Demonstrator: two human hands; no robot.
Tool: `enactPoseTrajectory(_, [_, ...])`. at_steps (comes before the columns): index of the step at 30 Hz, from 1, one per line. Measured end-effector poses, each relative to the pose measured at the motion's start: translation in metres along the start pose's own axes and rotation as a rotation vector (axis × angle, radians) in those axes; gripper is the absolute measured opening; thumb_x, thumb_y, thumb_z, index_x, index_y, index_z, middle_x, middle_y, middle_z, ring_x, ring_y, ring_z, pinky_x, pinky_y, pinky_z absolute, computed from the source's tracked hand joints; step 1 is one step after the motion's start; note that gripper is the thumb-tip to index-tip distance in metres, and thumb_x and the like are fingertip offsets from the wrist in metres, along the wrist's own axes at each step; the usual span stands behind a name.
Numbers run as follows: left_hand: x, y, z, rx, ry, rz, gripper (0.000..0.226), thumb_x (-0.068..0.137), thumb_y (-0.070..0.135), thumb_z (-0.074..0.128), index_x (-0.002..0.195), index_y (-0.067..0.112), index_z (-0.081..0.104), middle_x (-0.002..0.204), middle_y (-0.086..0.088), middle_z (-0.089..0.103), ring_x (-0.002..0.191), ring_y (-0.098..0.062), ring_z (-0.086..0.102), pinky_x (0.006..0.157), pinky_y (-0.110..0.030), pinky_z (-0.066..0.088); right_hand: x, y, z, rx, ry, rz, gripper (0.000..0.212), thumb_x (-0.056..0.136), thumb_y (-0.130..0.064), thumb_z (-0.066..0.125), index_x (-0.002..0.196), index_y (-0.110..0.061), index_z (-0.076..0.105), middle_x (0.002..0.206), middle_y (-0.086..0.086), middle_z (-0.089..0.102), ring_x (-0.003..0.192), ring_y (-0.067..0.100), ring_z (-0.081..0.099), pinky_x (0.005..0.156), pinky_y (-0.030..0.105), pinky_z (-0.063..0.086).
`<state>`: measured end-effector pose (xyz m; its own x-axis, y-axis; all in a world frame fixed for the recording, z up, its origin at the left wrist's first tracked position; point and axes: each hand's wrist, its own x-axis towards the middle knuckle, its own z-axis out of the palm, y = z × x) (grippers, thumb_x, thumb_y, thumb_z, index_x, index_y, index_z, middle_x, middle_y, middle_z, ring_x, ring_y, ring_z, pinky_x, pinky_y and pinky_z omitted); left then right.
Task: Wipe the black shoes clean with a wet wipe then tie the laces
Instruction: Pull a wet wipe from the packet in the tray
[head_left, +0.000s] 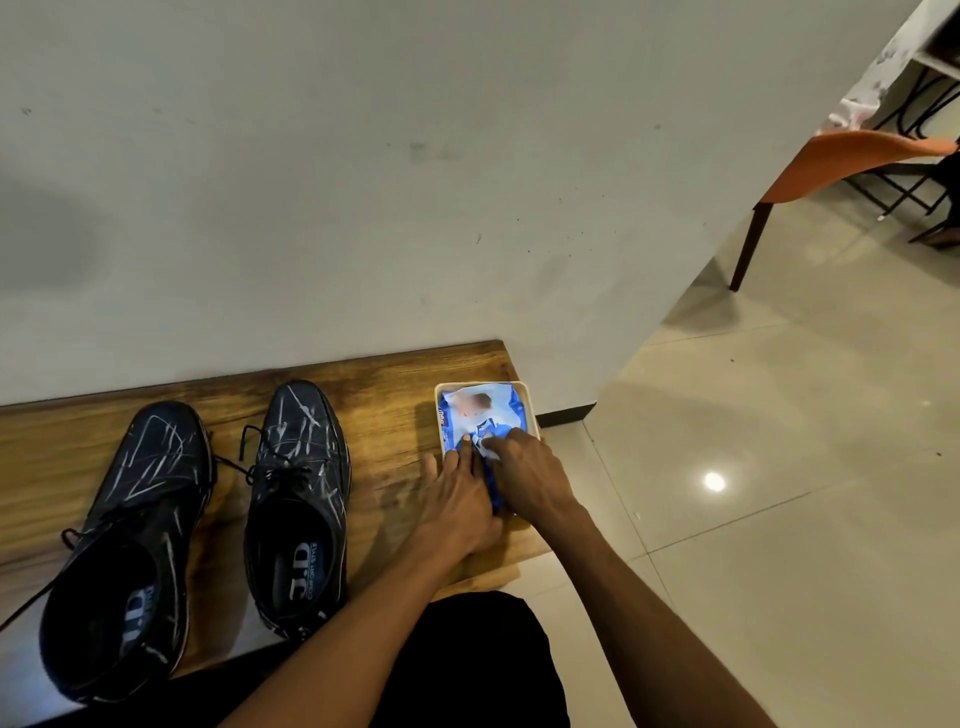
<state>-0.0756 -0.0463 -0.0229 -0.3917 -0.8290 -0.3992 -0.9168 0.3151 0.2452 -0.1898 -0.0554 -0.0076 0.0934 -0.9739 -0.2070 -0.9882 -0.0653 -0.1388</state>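
Note:
Two black lace-up shoes streaked with white marks stand side by side on a wooden bench, the left shoe (127, 545) and the right shoe (298, 499), both with loose laces. A blue wet-wipe pack (483, 413) lies in a small cream tray (527, 397) at the bench's right end. My left hand (457, 499) presses flat on the pack's near end, fingers straight. My right hand (524, 475) pinches a bit of white wipe at the pack's opening.
The wooden bench (384, 410) runs along a white wall and ends just past the tray. Glossy tiled floor (779, 467) lies to the right. An orange chair (841, 161) and a table stand at the far right. My dark-clothed knee is below the bench edge.

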Motion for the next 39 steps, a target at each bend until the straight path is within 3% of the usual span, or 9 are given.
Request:
enactPoseTrajectory(6, [0.005,-0.003,0.008,-0.033,0.001,-0.011,0.086,0.096,0.055,0.042,0.158,0.022,-0.008,0.167,-0.006,-0.007,0.153,-0.026,0.002,0.120,-0.056,-0.002,-0.008,0.004,0.000,-0.001,-0.042,0.010,0.049,0.099,-0.036,0.060,0.144,-0.020,0.048,0.141,0.011,0.052,0.121,0.026,0.056,0.102,0.037,0.050])
enactPoseTrajectory(12, [-0.002,-0.003,0.007,-0.049,0.013,0.009,0.086,0.098,0.059,0.036,0.157,0.022,-0.014,0.167,-0.006,-0.012,0.153,-0.027,-0.001,0.120,-0.055,0.000,-0.022,0.007,-0.002,0.053,0.014,0.028,0.058,0.094,-0.042,0.067,0.146,-0.028,0.044,0.133,0.009,0.056,0.114,0.024,0.058,0.091,0.035,0.057])
enactPoseTrajectory(18, [-0.005,-0.004,0.005,-0.041,0.026,0.002,0.085,0.098,0.064,0.029,0.158,0.016,-0.008,0.167,-0.009,-0.006,0.152,-0.028,0.005,0.120,-0.055,0.006,-0.044,0.005,-0.016,0.250,0.094,0.119,0.044,0.099,-0.036,0.060,0.138,-0.018,0.056,0.127,0.009,0.059,0.109,0.021,0.059,0.083,0.024,0.047])
enactPoseTrajectory(23, [-0.003,-0.003,0.009,-0.029,0.067,-0.030,0.089,0.096,0.069,0.025,0.158,0.010,0.001,0.167,-0.010,0.002,0.150,-0.029,0.015,0.119,-0.052,0.012,-0.057,0.008,-0.022,0.458,0.235,0.168,0.031,0.099,-0.028,0.062,0.127,-0.016,0.067,0.117,0.002,0.069,0.089,0.007,0.056,0.069,0.005,0.038])
enactPoseTrajectory(28, [-0.009,-0.008,0.006,-0.010,0.183,-0.009,0.081,0.097,0.067,0.021,0.153,0.010,0.026,0.162,-0.011,0.023,0.145,-0.027,0.027,0.118,-0.046,0.015,-0.070,0.006,-0.037,0.775,0.376,0.194,0.020,0.097,-0.025,0.064,0.110,-0.014,0.075,0.095,-0.004,0.075,0.079,0.004,0.067,0.064,0.009,0.049])
enactPoseTrajectory(31, [-0.015,-0.015,0.000,-0.045,0.346,0.033,0.074,0.098,0.065,0.021,0.147,0.013,0.040,0.154,-0.009,0.041,0.141,-0.024,0.035,0.116,-0.043,0.020,-0.076,0.000,-0.046,0.976,0.417,0.199,0.020,0.098,-0.025,0.063,0.107,-0.012,0.075,0.091,-0.002,0.076,0.080,0.013,0.070,0.069,0.029,0.060])
enactPoseTrajectory(34, [-0.024,-0.018,-0.012,-0.334,0.469,0.045,0.061,0.097,0.058,0.041,0.140,0.015,0.048,0.142,-0.005,0.053,0.130,-0.021,0.047,0.107,-0.034,0.033,-0.080,-0.007,-0.052,1.100,0.432,0.201,0.018,0.099,-0.026,0.062,0.104,-0.014,0.075,0.089,-0.003,0.076,0.084,0.016,0.072,0.073,0.036,0.061])
enactPoseTrajectory(36, [-0.037,-0.016,-0.026,-0.764,0.511,-0.019,0.047,0.097,0.044,0.057,0.133,0.015,0.054,0.131,0.003,0.061,0.115,-0.015,0.057,0.095,-0.028,0.045,-0.083,-0.014,-0.054,1.179,0.434,0.201,0.017,0.099,-0.025,0.063,0.103,-0.015,0.074,0.091,-0.001,0.077,0.087,0.019,0.073,0.075,0.037,0.061])
enactPoseTrajectory(39, [-0.065,-0.013,-0.044,-1.509,0.359,-0.171,0.031,0.102,0.029,0.052,0.129,0.014,0.059,0.122,-0.005,0.069,0.099,-0.016,0.070,0.086,-0.034,0.058,-0.090,-0.029,-0.057,1.286,0.421,0.193,0.013,0.097,-0.021,0.066,0.101,-0.011,0.073,0.089,0.003,0.078,0.085,0.019,0.075,0.074,0.034,0.062])
